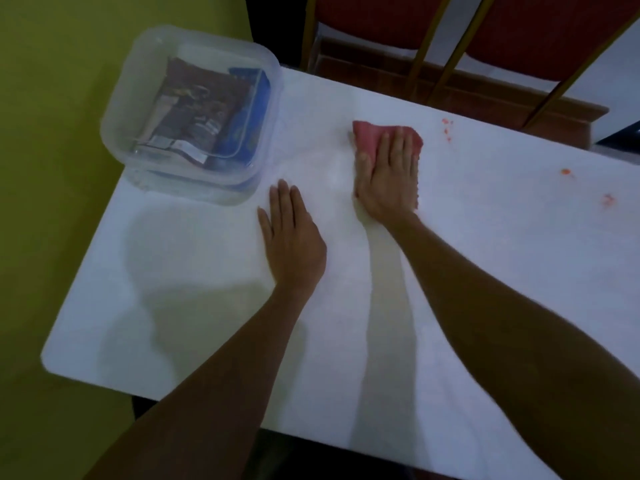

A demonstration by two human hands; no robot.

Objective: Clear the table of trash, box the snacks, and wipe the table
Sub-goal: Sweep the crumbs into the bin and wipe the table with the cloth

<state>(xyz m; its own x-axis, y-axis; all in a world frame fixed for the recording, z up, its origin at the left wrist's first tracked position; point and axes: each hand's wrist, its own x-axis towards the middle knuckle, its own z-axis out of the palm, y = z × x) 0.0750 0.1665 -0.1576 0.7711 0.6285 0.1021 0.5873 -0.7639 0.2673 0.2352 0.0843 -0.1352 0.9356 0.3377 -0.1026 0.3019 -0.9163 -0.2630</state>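
Okay, step: wiping, by the look of it, with no trash in view and the snacks boxed.
Right hand (pixel 388 174): pressing flat on the red cloth (pixel 369 135), fingers straight and slightly spread, not curled round anything.
Left hand (pixel 294 233): resting palm-down on the bare worktop (pixel 207 306), about 7 o'clock from the cloth, fingers straight and close together, holding nothing.
Cloth: near the middle of the worktop, towards 12 o'clock, mostly hidden under the palm.
Box (pixel 207 192): clear plastic, up at 10 o'clock by the corner, well apart from both hands; can't tell if lidded.
Snacks (pixel 194 109): brown and blue packets lying inside the box.
Orange spots (pixel 446 128): scattered from 1 to 3 o'clock of the cloth, not wiped yet.
Risk one: smearing those spots instead of lifting them, from dragging a flat cloth straight through.
Risk two: flicking crumbs off the far edge towards the chairs (pixel 377 19), from sweeping outward too quickly.
Risk three: bumping the box off its corner, from a wide stroke towards 10 o'clock.
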